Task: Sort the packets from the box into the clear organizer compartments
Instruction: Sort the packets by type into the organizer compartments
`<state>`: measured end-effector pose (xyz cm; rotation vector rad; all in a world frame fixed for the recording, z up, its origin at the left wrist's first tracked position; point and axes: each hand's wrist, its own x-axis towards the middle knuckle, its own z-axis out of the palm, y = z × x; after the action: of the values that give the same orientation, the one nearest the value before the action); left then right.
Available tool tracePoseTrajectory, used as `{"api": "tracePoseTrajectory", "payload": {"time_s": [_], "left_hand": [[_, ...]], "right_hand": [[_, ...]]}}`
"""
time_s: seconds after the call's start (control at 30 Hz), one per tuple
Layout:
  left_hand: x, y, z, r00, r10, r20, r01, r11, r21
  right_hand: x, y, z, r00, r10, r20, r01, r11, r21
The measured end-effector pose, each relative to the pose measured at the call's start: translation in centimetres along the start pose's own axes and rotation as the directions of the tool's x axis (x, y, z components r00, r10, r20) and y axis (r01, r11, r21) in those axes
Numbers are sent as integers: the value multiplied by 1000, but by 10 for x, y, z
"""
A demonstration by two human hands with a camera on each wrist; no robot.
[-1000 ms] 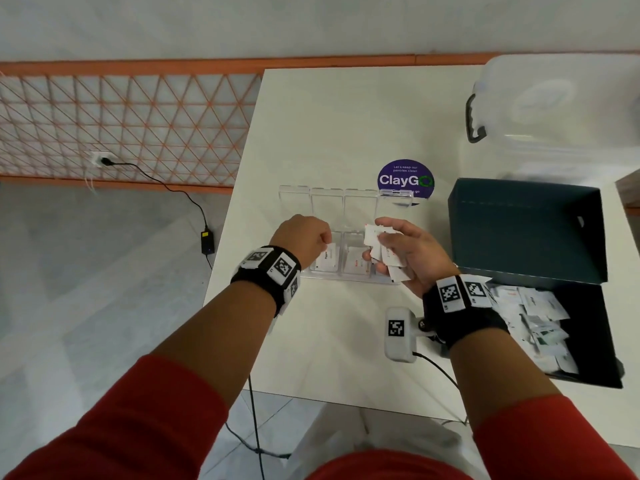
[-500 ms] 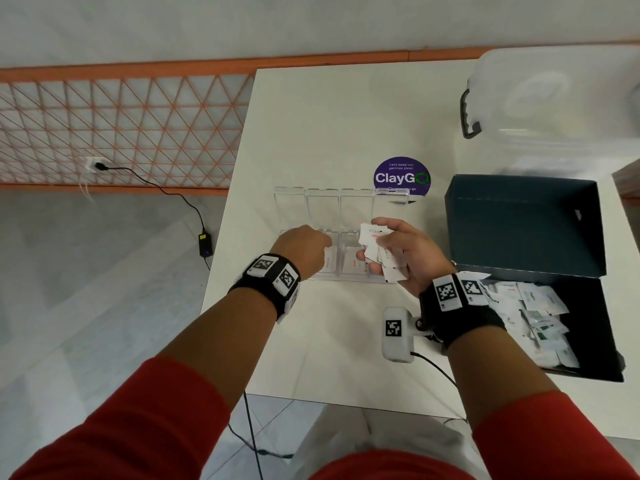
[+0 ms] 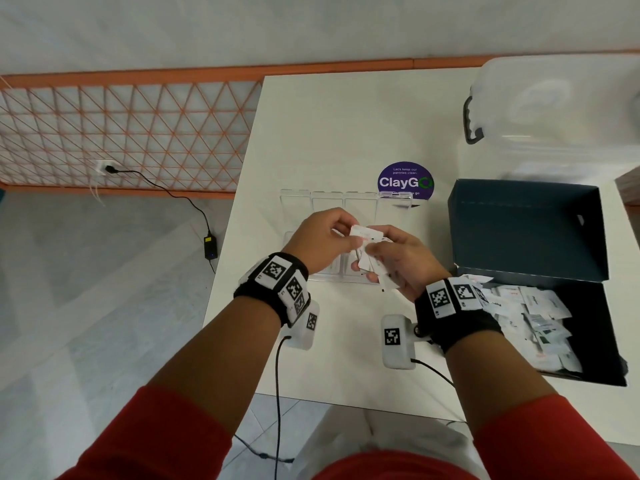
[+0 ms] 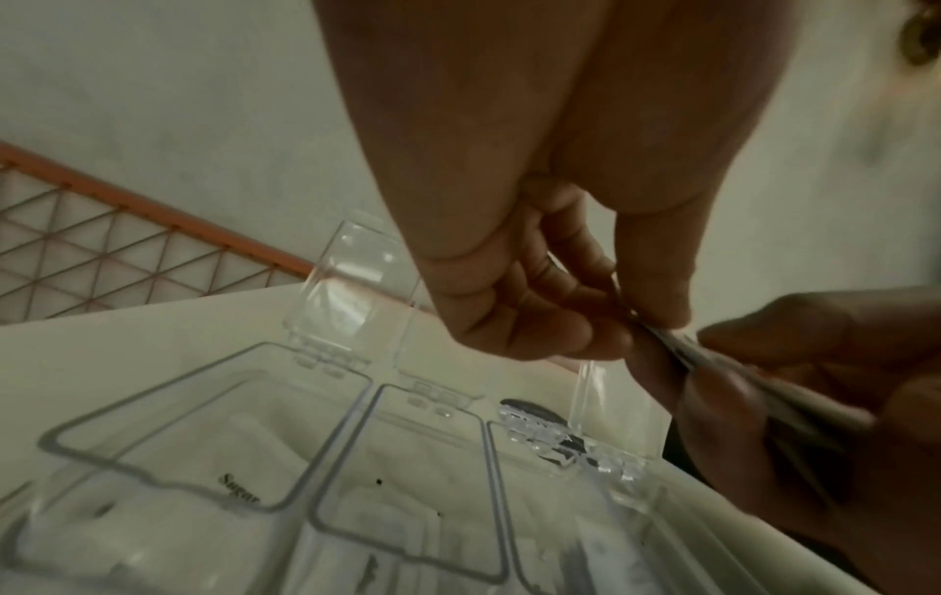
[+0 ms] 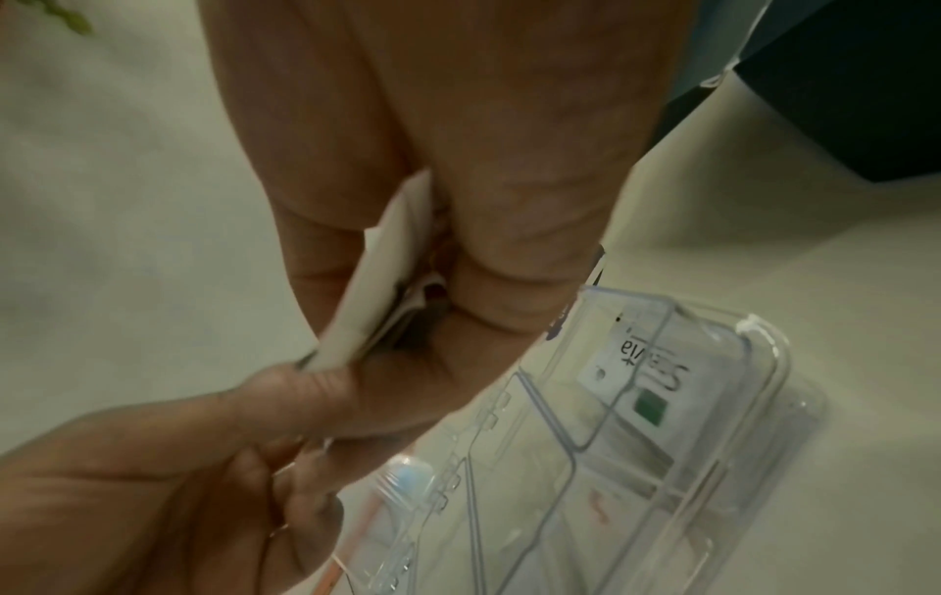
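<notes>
Two red sleeves (image 3: 166,434) fill the bottom of the head view, and both forearms reach up toward the middle of the frame, each wrist wrapped in a black band with square markers. The hands meet at frame centre above the white table (image 3: 332,133). The right hand (image 3: 398,261) grips a small stack of white packets (image 3: 367,254), fingers curled round it; in the right wrist view the stack shows edge-on between thumb and fingers. The left hand (image 3: 322,237) pinches the top packet of that stack between thumb and forefinger, so the two hands are joined at the packets. Directly under and beyond them lies the clear organizer (image 3: 332,206), its lids standing open toward the upper part of the frame. Its compartments already hold packets: one marked "Sugar" (image 4: 239,489) in the left wrist view, one marked "Stevia" (image 5: 646,378) in the right wrist view. At the right edge sits the dark box (image 3: 526,230), lid raised, with loose white packets heaped inside. Farther up are a purple ClayGo sticker (image 3: 405,181) and a translucent bin (image 3: 561,109).
</notes>
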<state>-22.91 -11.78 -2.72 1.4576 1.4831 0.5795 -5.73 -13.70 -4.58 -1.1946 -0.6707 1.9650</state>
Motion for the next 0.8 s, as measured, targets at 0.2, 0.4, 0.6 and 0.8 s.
{"api": "tracePoseTrajectory", "payload": {"time_s": [0.2, 0.4, 0.6, 0.8], "left_hand": [[-1, 3, -7, 998, 0, -66, -8, 993, -114], [-4, 6, -5, 987, 10, -159, -33, 989, -142], [-7, 12, -8, 969, 19, -245, -67, 980, -189], [-24, 18, -13, 967, 18, -256, -89, 958, -271]], "right_hand": [[-3, 4, 2, 1000, 15, 17, -15, 1000, -1], [-4, 0, 2, 1000, 4, 7, -4, 1000, 23], [-6, -9, 7, 1000, 2, 12, -3, 1000, 27], [-17, -17, 13, 998, -45, 40, 46, 999, -17]]}}
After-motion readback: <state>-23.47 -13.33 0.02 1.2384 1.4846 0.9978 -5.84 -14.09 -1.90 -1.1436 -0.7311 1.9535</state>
